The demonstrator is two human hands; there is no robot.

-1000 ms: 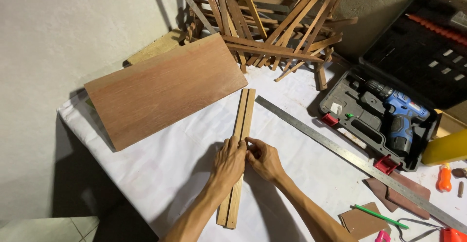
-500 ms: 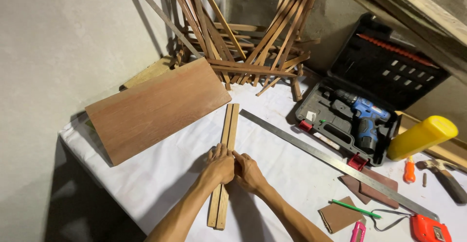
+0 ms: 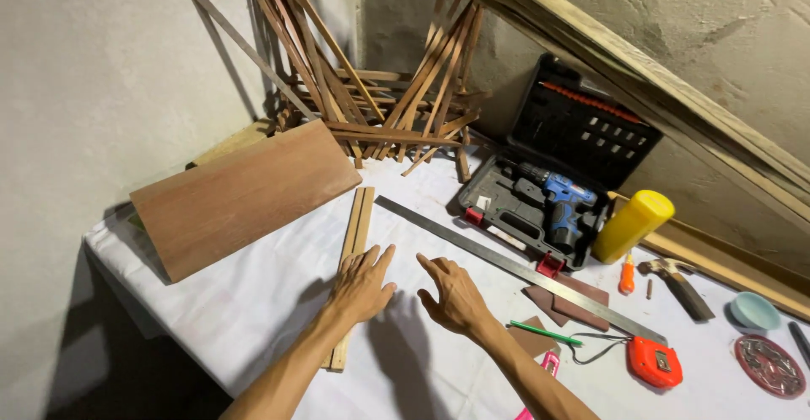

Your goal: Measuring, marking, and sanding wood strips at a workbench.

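Two thin wooden strips (image 3: 358,222) lie side by side on the white-covered table (image 3: 253,310). My left hand (image 3: 361,285) rests flat on their middle with fingers spread. My right hand (image 3: 454,295) hovers just to the right of the strips, fingers apart, holding nothing. A long steel ruler (image 3: 506,264) lies diagonally just beyond my right hand.
A wide wooden board (image 3: 240,194) lies at the left. Several wooden slats (image 3: 380,91) are heaped in the corner. An open case with a blue drill (image 3: 561,201), a yellow bottle (image 3: 633,224), hammer (image 3: 675,283), orange tape measure (image 3: 654,361), green pencil (image 3: 544,333) and sandpaper pieces (image 3: 561,295) are at the right.
Both hands have let go of the strips and opened; the right hand has moved off to the right. The view has tilted up and right, showing more tools.
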